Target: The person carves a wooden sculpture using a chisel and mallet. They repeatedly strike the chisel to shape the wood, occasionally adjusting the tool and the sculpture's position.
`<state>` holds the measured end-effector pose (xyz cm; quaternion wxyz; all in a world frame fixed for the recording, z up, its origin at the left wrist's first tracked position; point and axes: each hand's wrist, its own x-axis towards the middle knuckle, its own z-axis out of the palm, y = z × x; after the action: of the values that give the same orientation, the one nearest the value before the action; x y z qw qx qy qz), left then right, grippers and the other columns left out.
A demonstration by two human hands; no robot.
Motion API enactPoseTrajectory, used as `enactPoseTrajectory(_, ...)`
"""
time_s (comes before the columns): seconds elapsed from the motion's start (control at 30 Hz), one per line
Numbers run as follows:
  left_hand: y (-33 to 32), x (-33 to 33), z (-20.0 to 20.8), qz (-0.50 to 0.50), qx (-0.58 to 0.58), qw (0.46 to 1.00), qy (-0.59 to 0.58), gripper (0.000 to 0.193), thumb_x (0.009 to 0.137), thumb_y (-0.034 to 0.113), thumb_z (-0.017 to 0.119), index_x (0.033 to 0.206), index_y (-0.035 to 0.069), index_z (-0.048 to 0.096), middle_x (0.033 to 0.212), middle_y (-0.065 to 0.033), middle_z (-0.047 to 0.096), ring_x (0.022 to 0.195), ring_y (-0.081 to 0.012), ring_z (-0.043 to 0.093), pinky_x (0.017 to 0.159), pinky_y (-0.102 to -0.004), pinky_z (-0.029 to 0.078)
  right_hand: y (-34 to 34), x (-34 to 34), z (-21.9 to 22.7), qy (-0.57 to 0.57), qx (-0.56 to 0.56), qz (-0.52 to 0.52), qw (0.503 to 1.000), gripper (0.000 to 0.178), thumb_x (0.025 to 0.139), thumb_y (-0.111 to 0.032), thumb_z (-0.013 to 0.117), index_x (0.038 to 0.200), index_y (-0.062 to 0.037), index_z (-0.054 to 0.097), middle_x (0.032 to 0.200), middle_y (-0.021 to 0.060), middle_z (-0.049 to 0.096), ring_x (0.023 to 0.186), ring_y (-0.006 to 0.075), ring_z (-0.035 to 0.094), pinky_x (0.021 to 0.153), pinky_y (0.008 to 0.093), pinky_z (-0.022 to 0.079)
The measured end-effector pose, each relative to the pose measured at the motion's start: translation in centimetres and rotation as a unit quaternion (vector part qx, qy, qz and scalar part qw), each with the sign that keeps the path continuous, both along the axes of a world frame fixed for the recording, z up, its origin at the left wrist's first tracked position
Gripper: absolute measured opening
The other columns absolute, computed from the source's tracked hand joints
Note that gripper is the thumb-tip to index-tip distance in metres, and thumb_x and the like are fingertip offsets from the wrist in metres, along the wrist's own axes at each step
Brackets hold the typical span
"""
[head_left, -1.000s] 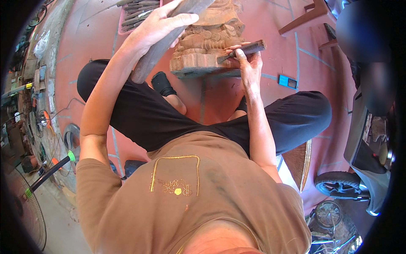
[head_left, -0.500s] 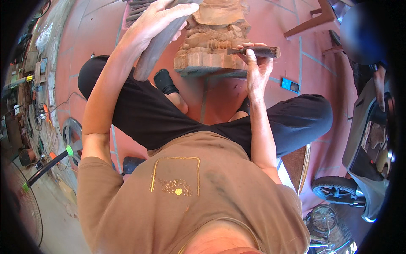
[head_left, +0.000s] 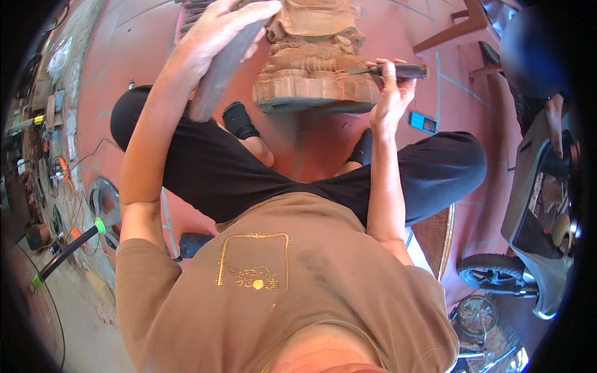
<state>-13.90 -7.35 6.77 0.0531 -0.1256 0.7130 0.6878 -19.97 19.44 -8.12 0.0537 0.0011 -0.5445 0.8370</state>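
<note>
A carved reddish-brown wooden piece (head_left: 314,65) stands on the floor in front of me, its upper part cut off by the picture's top edge. My left hand (head_left: 214,37) is wrapped round a long, dark wooden bar (head_left: 217,81), raised to the left of the carving. At the carving's right side, my right hand (head_left: 393,99) grips a chisel (head_left: 404,71) by its dark handle, between thumb and fingers. The chisel's blade points left over the carving's lower right part; whether its tip touches the wood I cannot tell.
A blue mobile phone (head_left: 424,122) lies on the red tiled floor (head_left: 460,118), right of my right hand. Several dark tools (head_left: 193,18) lie at the top left. A brown chair (head_left: 457,31) stands at the upper right, a motorbike (head_left: 535,217) farther right. A fan (head_left: 37,304) is at lower left.
My right hand and the chisel have shifted a little to the right across the carving. The bar in my left hand has moved slightly left. Both hands keep their hold.
</note>
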Motion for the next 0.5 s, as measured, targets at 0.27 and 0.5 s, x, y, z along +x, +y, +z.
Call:
enactPoseTrajectory(0.27,-0.2,0.6,0.4,0.004,0.008,1.0,0.018,0.055,0.099,0.025,0.064,0.148,0.007,0.045,0.072,-0.0006,0.057,0.053,-0.0094,0.053,0.048,-0.0238,0.044,3.2,0.1,0.1,-0.021,0.196,-0.024,0.98,0.021,0.091,-0.014,0.077,0.101,-0.0092,0.059,0.079,-0.0048,0.055,0.063,0.0058,0.045,0.058,0.0242,0.037)
enactPoseTrajectory(0.5,0.7,0.2,0.6,-0.008,-0.01,1.0,0.015,0.055,0.099,0.024,0.063,0.149,0.007,0.045,0.07,0.0,0.056,0.053,-0.009,0.053,0.047,-0.0238,0.043,2.5,1.5,-1.1,-0.005,0.549,0.05,0.834,0.036,0.077,-0.024,0.085,0.095,-0.0027,0.062,0.086,0.016,0.065,0.08,0.0348,0.064,0.073,0.0441,0.049)
